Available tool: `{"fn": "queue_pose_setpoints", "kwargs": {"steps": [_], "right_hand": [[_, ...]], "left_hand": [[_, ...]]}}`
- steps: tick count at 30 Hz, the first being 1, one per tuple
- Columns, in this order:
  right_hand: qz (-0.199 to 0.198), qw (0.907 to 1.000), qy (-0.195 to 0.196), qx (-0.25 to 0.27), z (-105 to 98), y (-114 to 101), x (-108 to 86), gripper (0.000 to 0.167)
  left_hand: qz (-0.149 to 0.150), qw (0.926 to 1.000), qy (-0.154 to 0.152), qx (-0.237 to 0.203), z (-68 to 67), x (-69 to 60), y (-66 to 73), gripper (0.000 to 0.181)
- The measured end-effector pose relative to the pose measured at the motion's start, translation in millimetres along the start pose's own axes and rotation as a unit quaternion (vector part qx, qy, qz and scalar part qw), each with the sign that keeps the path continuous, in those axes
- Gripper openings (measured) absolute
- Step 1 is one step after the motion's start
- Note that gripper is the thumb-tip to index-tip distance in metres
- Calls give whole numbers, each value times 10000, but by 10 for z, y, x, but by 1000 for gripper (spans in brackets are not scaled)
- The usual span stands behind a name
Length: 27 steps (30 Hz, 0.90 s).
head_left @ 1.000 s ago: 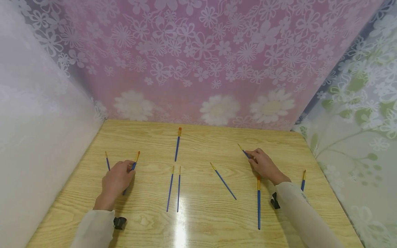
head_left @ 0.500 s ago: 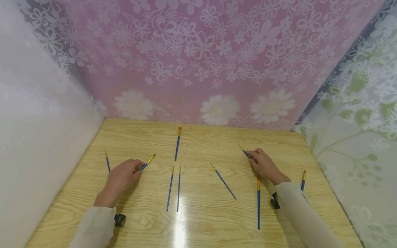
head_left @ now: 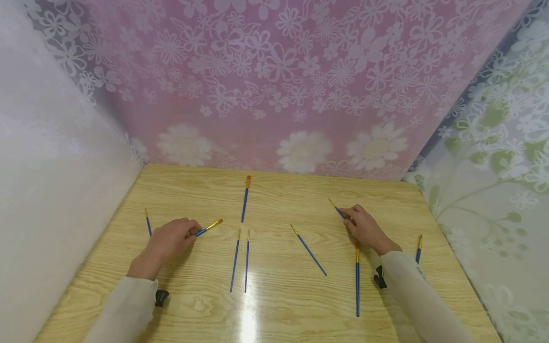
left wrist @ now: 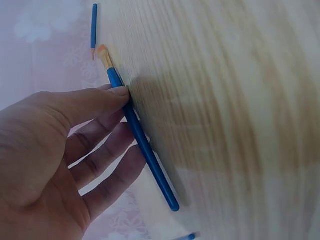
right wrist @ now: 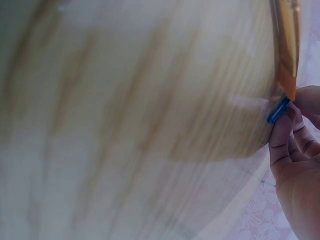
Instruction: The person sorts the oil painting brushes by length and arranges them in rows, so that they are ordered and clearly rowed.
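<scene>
1. the fingers [left wrist: 120, 180] of the left hand [head_left: 167, 244] sit close together, thumb and fingertips pinching the round-tipped brush [left wrist: 150, 155] by its blue handle; its bristles point right and slightly far.
2. whether that brush touches the table [head_left: 283, 305], i cannot tell.
3. the right hand [head_left: 364, 227] pinches the thin brush [head_left: 337, 208] between thumb and fingers, its tip pointing far and left.
4. just nearer than the right hand lies the flat brush [head_left: 358, 281], bristles toward the far side.
5. left of it, the slanted brush [head_left: 310, 250] lies well apart from both hands.
6. right of the left hand, two slim brushes [head_left: 235, 264] lie side by side; beyond them is the wide brush [head_left: 245, 200].
7. the leftmost brush [head_left: 148, 224] is partly hidden by the left hand, the rightmost brush [head_left: 419, 250] by the right sleeve [head_left: 424, 295].
</scene>
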State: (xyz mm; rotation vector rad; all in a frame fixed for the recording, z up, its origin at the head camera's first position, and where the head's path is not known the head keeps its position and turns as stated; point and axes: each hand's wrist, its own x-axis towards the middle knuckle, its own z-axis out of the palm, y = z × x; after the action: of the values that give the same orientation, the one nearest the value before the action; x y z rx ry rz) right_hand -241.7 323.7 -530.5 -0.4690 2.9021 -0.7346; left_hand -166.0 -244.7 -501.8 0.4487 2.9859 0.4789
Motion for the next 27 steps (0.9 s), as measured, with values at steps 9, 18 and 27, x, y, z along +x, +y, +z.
{"fn": "queue_pose_setpoints", "kwargs": {"steps": [9,18,27], "right_hand": [[52,10000,-17,-45,6,8,14,46],[90,9999,-46,-39,2,6,14,46],[62,10000,-22,-46,-1,-7,5,46]], "left_hand": [[178,9991,-379,-38,-76,79,-60,21],[43,9928,-696,-975,-99,176,-75,26],[141,9780,-681,-1966,-123,308,12,29]]}}
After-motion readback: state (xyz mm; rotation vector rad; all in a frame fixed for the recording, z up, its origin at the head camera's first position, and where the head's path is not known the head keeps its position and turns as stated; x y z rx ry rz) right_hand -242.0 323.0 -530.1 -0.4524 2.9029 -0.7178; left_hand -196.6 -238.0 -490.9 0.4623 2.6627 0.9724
